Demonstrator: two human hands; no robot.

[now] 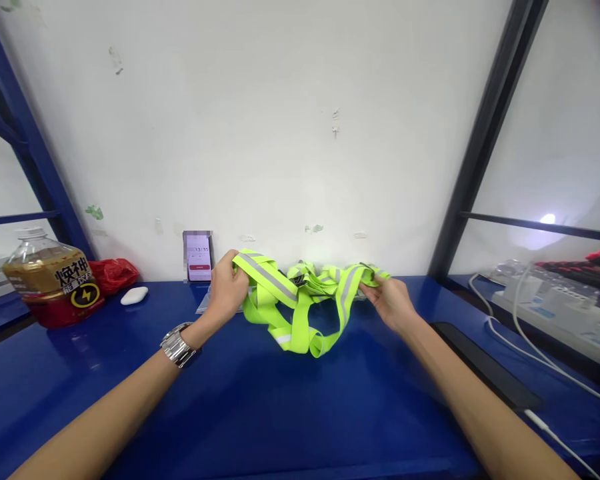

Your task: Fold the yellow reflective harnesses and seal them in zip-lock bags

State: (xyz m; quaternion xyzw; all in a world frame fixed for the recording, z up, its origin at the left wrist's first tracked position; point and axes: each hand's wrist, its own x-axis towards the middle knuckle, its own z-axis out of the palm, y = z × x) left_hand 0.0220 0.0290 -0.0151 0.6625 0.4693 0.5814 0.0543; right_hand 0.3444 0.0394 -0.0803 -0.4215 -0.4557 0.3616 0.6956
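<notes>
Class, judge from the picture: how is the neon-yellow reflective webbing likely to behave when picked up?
The neon-yellow reflective webbing is probably floppy, since it sags in loops between the left hand and the right hand. Being thin, flat strips, it is likely light for its size. Its crossing loops may tangle.
</notes>
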